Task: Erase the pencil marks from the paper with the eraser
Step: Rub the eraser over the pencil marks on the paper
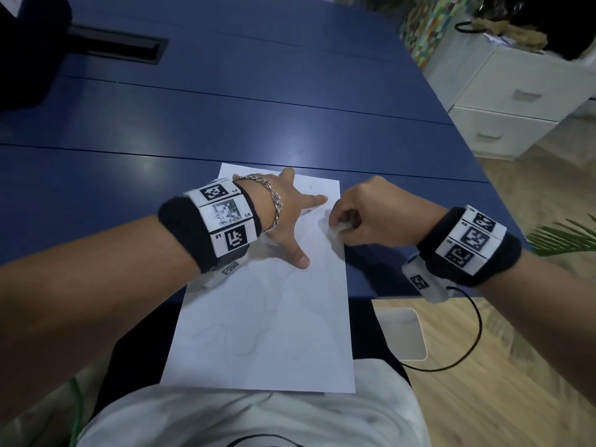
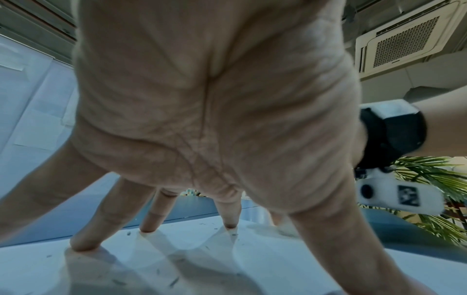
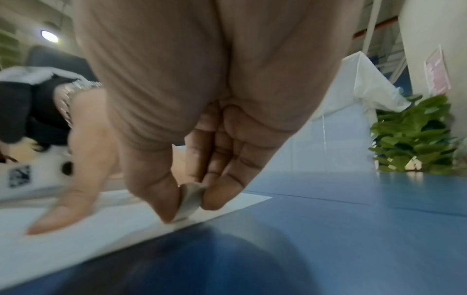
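Note:
A white sheet of paper (image 1: 267, 317) with faint pencil scribbles lies on the blue table (image 1: 225, 124), its near end hanging over the edge. My left hand (image 1: 290, 217) presses flat on the sheet's far part, fingers spread and straight; the left wrist view shows the fingertips (image 2: 149, 225) planted on the paper (image 2: 177, 269) among eraser crumbs. My right hand (image 1: 358, 214) pinches a small white eraser (image 1: 338, 228) at the paper's right edge. In the right wrist view the eraser (image 3: 189, 201) sits between thumb and fingers, its lower end touching the paper (image 3: 76, 235) near the edge.
A black cable slot (image 1: 122, 43) is set in the table at the far left. White drawers (image 1: 516, 101) stand to the right, beyond the table. A green plant (image 3: 414, 137) is at the right. A black wire (image 1: 467, 343) hangs from my right wrist.

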Demonstrator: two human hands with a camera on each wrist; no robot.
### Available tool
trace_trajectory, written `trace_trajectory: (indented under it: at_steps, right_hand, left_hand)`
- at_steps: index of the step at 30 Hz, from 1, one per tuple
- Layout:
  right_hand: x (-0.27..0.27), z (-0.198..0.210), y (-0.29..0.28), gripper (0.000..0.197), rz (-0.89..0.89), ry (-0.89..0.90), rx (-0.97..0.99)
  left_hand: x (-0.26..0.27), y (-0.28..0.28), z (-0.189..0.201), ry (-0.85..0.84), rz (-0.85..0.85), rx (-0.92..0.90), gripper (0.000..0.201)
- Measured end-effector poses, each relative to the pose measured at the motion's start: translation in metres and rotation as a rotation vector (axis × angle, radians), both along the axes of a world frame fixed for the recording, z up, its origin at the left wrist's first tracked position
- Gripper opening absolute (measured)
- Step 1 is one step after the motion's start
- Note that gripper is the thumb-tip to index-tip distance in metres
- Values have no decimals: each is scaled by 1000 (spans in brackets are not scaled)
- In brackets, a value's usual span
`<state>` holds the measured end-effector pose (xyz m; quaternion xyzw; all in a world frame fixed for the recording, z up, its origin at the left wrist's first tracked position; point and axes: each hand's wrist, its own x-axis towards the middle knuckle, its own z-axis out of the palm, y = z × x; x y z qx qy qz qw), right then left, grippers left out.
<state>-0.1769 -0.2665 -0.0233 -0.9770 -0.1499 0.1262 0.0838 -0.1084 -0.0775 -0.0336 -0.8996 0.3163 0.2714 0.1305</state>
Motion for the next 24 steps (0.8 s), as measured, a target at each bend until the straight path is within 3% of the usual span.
trace_trajectory:
  at_steps: [3, 9, 14, 19, 24]
  right_hand:
    - [3, -2, -3, 15, -73, -81, 24]
    - [-16, -10, 24, 11, 22, -25, 17]
    - [-2, -14, 19, 5, -68, -130, 40]
    - [-16, -13, 35, 9, -15, -46, 58]
    - [-26, 3, 2, 12, -249, -180, 243]
  left_hand:
    - [-1, 1, 0, 4, -1, -5, 134]
    - [0, 3, -1, -12, -16, -35, 132]
    - [-3, 3, 1, -6, -23, -26, 126]
    - [-1, 6, 0, -2, -20, -65, 128]
    - [-2, 13, -11, -63, 25, -134, 142]
